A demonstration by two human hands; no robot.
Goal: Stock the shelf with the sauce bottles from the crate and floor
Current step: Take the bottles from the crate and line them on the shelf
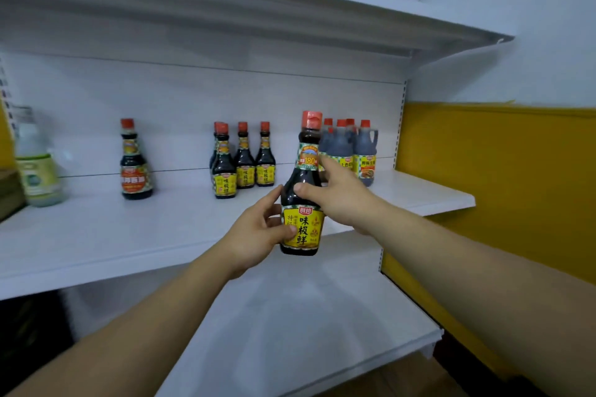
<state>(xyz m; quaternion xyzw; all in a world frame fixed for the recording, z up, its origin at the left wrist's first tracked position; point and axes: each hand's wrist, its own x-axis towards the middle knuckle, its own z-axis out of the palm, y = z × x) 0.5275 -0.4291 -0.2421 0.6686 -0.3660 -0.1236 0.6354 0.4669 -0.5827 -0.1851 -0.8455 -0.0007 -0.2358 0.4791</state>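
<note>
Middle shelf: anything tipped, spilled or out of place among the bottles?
Nothing tipped or spilled. The dark bottles with yellow labels and the handled dark jugs stand upright in groups. Only the dark bottle with an orange label stands alone, apart from them.

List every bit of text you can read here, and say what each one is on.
"厨邦": red badge atop the yellow label of the held bottle.
"味极鲜": same label, in large characters.
"特级": same label, left edge, partly hidden.
"180": its neck label.
"味极鲜": yellow labels of the small bottles on the shelf, barely legible.
Too blurred to read: the orange-label bottle, the jugs and the pale bottle.
</note>
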